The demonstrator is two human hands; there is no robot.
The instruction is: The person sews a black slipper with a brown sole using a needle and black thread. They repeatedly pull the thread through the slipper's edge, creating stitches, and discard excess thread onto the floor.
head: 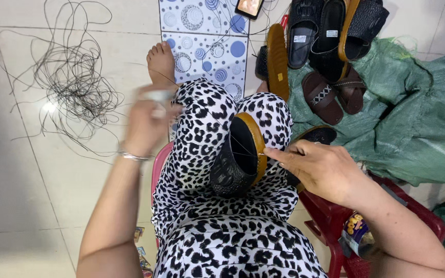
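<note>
Sandal (239, 157) clamped between your knees; right hand (319, 167) pinches thread at its tan sole edge, left hand (145, 123) fisted, blurred, contents unclear.

Sandal (240, 157) wedged upright between the knees, resting on the lap. Right hand (320, 167) pressed to its right edge; left hand (148, 121) raised off to the left, blurred. Tangle of cord (70, 77) on the floor, far left. Mat (204, 41) ahead, bare foot (160, 64) at its left edge — phone (249, 7) at its far end. Pile of sandals (330, 46) to the right on a sack (408, 118). Stool (330, 219) beside the right thigh — under the right forearm.
</note>
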